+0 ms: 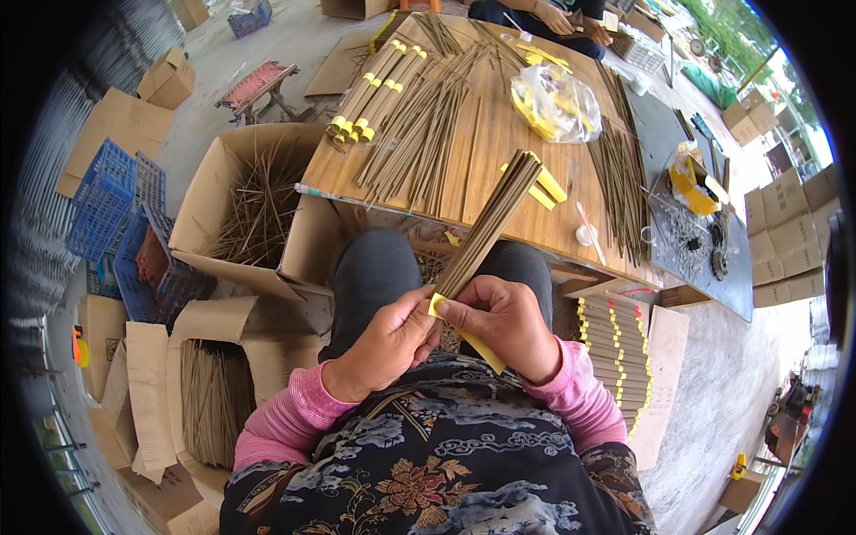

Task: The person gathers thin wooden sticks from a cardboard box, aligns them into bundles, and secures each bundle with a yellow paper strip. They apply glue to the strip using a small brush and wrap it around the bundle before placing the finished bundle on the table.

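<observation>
A bundle of thin brown sticks, which look like incense sticks (pixel 489 223), slants up and away from my lap over the near table edge. My left hand (pixel 385 341) is closed round its lower end. At that same end my right hand (pixel 506 323) pinches a yellow paper strip (pixel 482 350) with thumb and fingers. One part of the strip lies against the bundle, and a tail hangs down below my right hand. Beyond the bundle, more yellow strips (pixel 547 185) rest on the wooden table (pixel 535 218). The bundle's bottom is hidden by my fingers.
Loose sticks (pixel 419 134) and yellow-banded bundles (pixel 367 107) cover the table's left. A clear bag (pixel 557 102) and small white pot (pixel 586 234) stand rightward. Cartons (pixel 234 278) flank my left; banded bundles (pixel 615 352) lie at right. Another person's hands (pixel 555 18) are across the table.
</observation>
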Demonstrator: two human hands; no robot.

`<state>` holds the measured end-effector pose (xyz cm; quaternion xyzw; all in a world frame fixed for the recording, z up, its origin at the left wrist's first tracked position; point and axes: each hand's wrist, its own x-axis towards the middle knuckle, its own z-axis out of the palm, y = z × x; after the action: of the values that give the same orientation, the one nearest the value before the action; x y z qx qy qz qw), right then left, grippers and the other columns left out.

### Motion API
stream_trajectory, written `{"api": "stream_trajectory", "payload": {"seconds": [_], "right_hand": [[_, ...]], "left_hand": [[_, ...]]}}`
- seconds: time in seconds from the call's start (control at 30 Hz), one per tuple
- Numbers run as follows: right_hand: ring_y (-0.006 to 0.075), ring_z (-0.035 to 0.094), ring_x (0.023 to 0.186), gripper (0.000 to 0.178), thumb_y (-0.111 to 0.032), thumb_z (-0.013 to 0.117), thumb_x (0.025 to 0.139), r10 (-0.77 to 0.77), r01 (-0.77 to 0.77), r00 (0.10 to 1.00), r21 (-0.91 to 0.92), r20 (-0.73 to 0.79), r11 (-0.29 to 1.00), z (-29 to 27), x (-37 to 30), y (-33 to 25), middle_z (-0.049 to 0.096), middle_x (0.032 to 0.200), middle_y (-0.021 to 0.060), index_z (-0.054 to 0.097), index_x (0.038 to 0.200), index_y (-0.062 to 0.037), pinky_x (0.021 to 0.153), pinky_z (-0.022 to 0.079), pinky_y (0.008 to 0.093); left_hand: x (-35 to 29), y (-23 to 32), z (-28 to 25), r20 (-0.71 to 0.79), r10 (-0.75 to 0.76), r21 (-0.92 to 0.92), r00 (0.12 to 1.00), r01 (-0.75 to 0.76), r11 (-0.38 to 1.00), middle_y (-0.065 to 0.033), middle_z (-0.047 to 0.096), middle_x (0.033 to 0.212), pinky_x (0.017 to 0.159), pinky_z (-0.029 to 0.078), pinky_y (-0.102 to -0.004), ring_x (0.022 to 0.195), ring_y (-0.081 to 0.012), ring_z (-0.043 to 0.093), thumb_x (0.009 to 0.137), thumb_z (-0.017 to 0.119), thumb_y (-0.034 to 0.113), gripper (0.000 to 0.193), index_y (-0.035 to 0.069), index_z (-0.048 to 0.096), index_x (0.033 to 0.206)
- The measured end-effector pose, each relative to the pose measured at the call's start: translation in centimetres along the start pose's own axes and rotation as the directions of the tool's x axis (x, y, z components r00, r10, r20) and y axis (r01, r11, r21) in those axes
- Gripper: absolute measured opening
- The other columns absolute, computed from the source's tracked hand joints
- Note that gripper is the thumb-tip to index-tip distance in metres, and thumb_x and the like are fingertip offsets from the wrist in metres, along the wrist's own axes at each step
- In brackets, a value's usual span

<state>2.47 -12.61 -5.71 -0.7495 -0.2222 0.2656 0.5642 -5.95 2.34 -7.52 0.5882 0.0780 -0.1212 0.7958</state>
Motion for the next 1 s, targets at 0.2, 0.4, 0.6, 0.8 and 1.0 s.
{"api": "stream_trajectory", "payload": {"seconds": [0.2,0.4,0.6,0.8,1.0], "right_hand": [[0.0067,0.048,0.051,0.027,-0.023,0.066,0.078,0.005,-0.005,1.0,-0.095,-0.008,0.995,-0.1,0.1,-0.2,0.055,0.056,0.005,0.059,0.072,0.0022,0.045,0.04,0.0242],[0.006,0.048,0.05,0.027,-0.023,0.066,0.079,-0.048,0.048,0.999,0.004,-0.021,0.999,0.1,0.1,0.6,0.054,0.055,0.0053,0.058,0.071,0.0025,0.044,0.04,0.0237],[0.0053,0.047,0.049,0.027,-0.022,0.066,0.078,0.04,-0.039,0.999,-0.067,0.022,0.997,-0.4,0.2,0.1,0.054,0.054,0.0046,0.058,0.071,0.0026,0.043,0.039,0.0225],[0.0044,0.047,0.05,0.025,-0.02,0.067,0.079,-0.003,0.002,0.999,0.01,0.045,1.0,-0.5,0.0,0.0,0.054,0.055,0.0035,0.057,0.072,0.0018,0.043,0.038,0.0214],[0.0029,0.049,0.062,0.019,-0.014,0.068,0.077,-0.051,0.053,0.998,-0.047,0.049,0.997,-0.5,-0.3,0.8,0.059,0.067,0.0011,0.058,0.079,0.0021,0.052,0.042,0.0189]], "left_hand": [[-0.2,0.1,0.2,0.01,0.014,0.045,1.0,-0.014,0.999,-0.0008,0.044,0.069,0.048,0.032,-0.0168,0.056,-0.0052,0.038,0.096,0.03,0.028,0.041,0.002,0.035,0.128],[-0.3,0.3,0.4,0.032,0.002,0.027,0.999,-0.002,1.0,-0.0024,0.045,0.068,0.048,0.031,-0.017,0.056,-0.0059,0.038,0.095,0.026,0.042,0.053,0.0,0.037,0.126],[0.2,-0.3,0.2,0.04,0.034,0.028,0.999,-0.035,0.999,0.0002,0.044,0.066,0.045,0.032,-0.0156,0.052,-0.0039,0.038,0.095,0.031,0.037,0.04,0.001,0.049,0.103],[0.1,-0.1,0.5,-0.029,-0.002,-0.093,1.0,0.0,0.996,0.0002,0.045,0.063,0.042,0.032,-0.0149,0.049,-0.0036,0.038,0.096,0.033,0.032,0.034,0.003,0.05,0.093],[0.0,0.1,0.7,-0.05,-0.071,-0.16,0.996,0.062,0.985,-0.0009,0.047,0.064,0.041,0.032,-0.0151,0.047,-0.0037,0.039,0.096,0.033,0.031,0.033,0.003,0.051,0.094]]}}
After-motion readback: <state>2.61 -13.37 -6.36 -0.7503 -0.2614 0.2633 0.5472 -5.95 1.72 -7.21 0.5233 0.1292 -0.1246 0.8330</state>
